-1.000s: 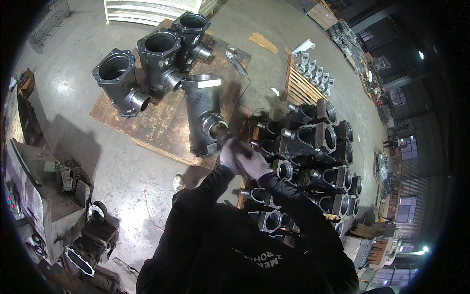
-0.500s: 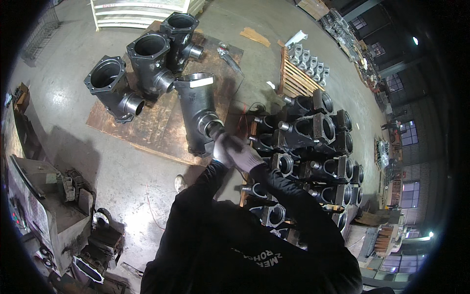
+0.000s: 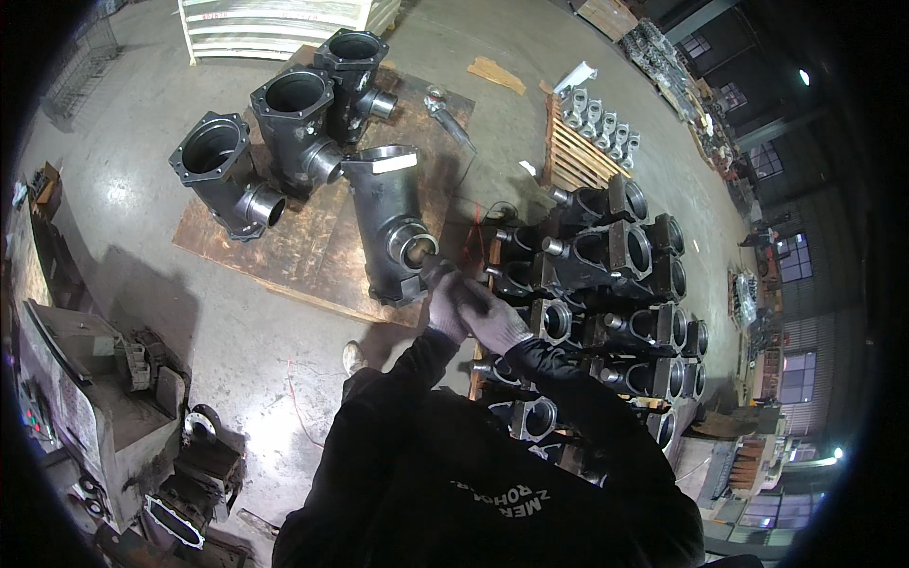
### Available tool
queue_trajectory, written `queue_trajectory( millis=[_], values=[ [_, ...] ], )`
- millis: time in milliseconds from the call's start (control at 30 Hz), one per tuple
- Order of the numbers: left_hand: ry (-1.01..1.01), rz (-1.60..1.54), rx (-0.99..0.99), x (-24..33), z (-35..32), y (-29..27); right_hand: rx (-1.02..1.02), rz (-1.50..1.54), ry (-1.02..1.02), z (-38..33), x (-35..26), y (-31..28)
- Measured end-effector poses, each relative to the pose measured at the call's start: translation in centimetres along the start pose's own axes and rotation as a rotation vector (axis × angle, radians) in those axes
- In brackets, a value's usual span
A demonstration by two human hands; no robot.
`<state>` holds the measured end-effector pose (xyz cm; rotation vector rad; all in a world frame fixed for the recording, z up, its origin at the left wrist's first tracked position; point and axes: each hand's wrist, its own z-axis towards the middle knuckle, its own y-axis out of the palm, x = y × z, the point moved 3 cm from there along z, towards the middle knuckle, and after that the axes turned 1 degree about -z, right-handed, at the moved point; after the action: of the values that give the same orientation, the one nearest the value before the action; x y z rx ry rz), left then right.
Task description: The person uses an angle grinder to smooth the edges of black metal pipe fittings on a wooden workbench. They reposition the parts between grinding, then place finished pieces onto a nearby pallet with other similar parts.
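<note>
A black cast pipe fitting [image 3: 386, 204] stands on the wooden board, a white label across its upper flange. Its machined side outlet [image 3: 413, 248] faces my hands. My left hand [image 3: 447, 310] and my right hand [image 3: 494, 320], both in grey gloves, are close together and closed around a dark, slim hand tool [image 3: 436, 269]. The tool's brownish tip sits at the outlet's mouth; its exact kind is hard to make out. The hands hide most of the tool's body.
Three similar black fittings [image 3: 292, 123] stand on the board [image 3: 284, 237] to the left. An angle grinder [image 3: 449, 118] lies at its far right. Many more fittings [image 3: 597, 256] are stacked on my right. A pallet [image 3: 573, 142] with grey castings stands beyond; a metal bench [image 3: 104, 398] is at left.
Both hands have drawn back a little from the outlet, toward me and to the right, so the tool's tip and the opening now show. The view has shifted slightly.
</note>
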<state>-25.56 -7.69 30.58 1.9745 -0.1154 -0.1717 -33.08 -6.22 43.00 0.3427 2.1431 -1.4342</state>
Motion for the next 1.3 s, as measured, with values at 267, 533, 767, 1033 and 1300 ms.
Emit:
queue_trajectory(
  millis=[267,533,767,1033,1300],
  values=[
    [0.038,0.244,-0.003,3.5,2.3,-0.5,-0.040,-0.172,0.156,6.0,1.0,2.8],
    [-0.143,0.064,0.071,3.8,3.3,0.7,-0.107,-0.078,0.110,8.6,2.0,3.2],
    [-0.057,0.104,-0.010,0.9,-0.4,2.3,-0.075,-0.057,0.017,3.2,0.4,-0.5],
    [-0.056,-0.049,-0.014,-1.5,-1.5,1.4,-0.090,-0.050,0.073,-0.8,-0.8,-1.9],
    [0.255,0.329,0.140,0.9,0.7,-2.4,0.002,0.022,-0.017,0.7,0.2,0.3]
  ],
)
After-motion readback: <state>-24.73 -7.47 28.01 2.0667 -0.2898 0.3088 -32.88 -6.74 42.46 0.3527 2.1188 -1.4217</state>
